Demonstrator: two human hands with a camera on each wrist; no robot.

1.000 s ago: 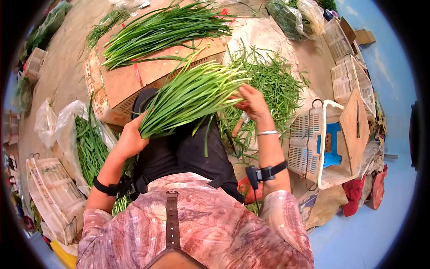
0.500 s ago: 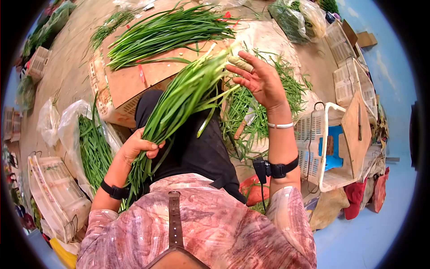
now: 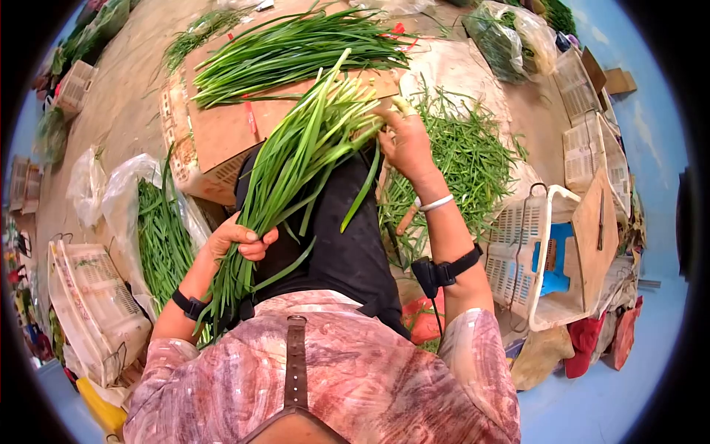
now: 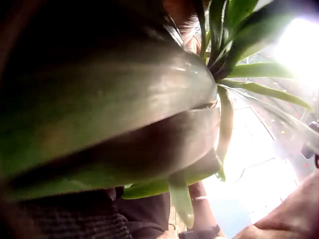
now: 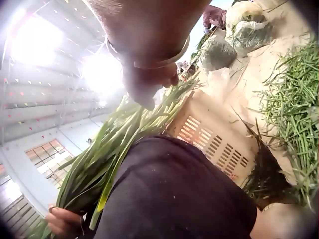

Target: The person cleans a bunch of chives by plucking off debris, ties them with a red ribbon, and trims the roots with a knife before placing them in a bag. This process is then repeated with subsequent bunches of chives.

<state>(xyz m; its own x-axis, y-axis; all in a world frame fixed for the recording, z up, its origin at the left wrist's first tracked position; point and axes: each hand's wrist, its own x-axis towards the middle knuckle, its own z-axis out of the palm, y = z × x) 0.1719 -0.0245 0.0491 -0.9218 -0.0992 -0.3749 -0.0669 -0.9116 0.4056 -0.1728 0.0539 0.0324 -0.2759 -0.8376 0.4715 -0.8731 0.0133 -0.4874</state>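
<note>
My left hand (image 3: 238, 238) grips a bunch of garlic chives (image 3: 296, 152) around its green leaves, over my dark-trousered lap. The pale cut ends point up and away, and leaf tips trail down past my left wrist. In the left wrist view broad blurred leaves (image 4: 109, 109) fill most of the picture. At the pale ends, the curled fingers of my right hand (image 3: 408, 144) pinch some stalks; pale wrapping covers a fingertip. One leaf hangs below that hand. The right wrist view shows the bunch (image 5: 119, 144) beside my knee, with the right hand (image 5: 147, 87) over its ends.
More chives (image 3: 296, 55) lie on a board (image 3: 222, 133) over a crate ahead. Trimmings (image 3: 466, 159) spread on a pale sheet at right, where a wooden-handled knife (image 3: 407, 220) lies. A bag of chives (image 3: 159, 237) and a crate (image 3: 96, 303) stand left; another crate (image 3: 518, 251) stands right.
The bunch has swung from lying across my lap to pointing upward, with the left grip lower on the leaves. My right hand left the pale ends, spread its fingers, and is back at them, curled.
</note>
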